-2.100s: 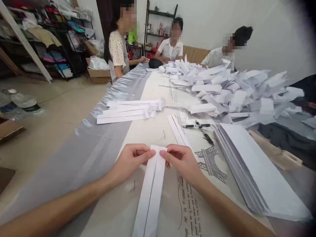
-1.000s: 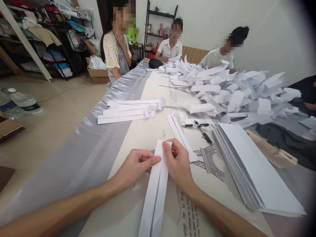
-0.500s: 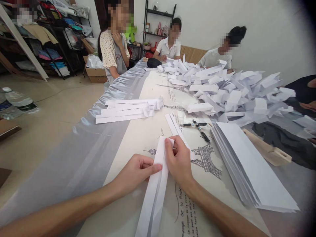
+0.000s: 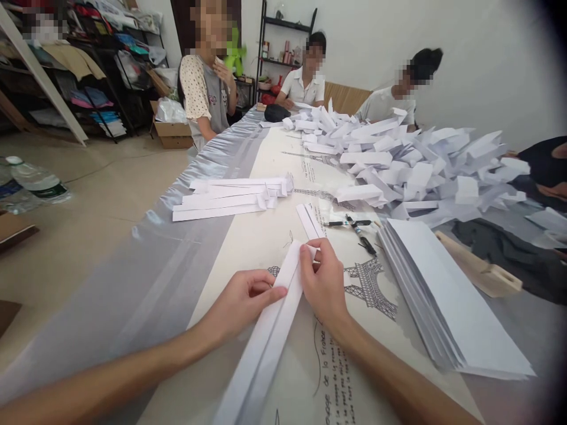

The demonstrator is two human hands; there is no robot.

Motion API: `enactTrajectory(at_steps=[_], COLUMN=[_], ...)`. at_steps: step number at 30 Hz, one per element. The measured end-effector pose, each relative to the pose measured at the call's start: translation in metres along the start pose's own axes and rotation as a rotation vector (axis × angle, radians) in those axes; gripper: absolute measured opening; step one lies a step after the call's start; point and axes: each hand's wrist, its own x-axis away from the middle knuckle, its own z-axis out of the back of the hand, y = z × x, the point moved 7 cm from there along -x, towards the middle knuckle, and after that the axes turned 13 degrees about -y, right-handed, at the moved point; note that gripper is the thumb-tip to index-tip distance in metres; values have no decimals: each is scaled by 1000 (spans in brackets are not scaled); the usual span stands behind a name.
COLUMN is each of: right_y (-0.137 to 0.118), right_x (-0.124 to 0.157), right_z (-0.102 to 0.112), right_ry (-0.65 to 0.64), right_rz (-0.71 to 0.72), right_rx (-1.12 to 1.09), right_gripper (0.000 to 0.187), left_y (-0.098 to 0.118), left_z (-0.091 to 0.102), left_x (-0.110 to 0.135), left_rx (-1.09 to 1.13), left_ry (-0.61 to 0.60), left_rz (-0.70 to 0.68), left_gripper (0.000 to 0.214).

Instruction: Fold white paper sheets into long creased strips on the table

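A long folded paper strip [image 4: 266,330] slants from the bottom edge up to both hands, with a lengthwise fold line along it. My left hand [image 4: 243,298] pinches its left edge, thumb on top and fingers partly hidden beneath. My right hand [image 4: 325,283] grips the upper end, thumb on the near face and fingers curled behind. Just past the right hand lies another folded strip [image 4: 309,219], partly covered by it. Several folded strips [image 4: 225,199] rest in a stack to the far left, their right ends bent up.
A thick stack of folded white sheets [image 4: 456,301] lies on the right beside a wooden block [image 4: 482,268]. Crossed pens [image 4: 359,230] are ahead. A large heap of folded paper pieces [image 4: 411,159] covers the far right. Several people sit around the table.
The strip's lower end has swung left, so it slants more. Both hands have shifted slightly, still gripping it. The person at far left has raised a hand toward the face.
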Motion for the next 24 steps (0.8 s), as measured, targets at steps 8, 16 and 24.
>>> enactTrajectory(at_steps=[8,16,24], right_y=[6,14,-13], right_x=[2,-1,39], right_z=[30,36,-1], right_ry=[-25,-2,-471], right_rz=[11,-13,728], right_rx=[516,924,568], right_gripper=[23,19,34], left_y=[30,14,19], left_z=[44,2,26], left_x=[16,19,14], left_rx=[-856,-1348,-1346], left_ry=[235,237,25], left_rz=[-239,-397,-522], left_gripper=[25,28,23])
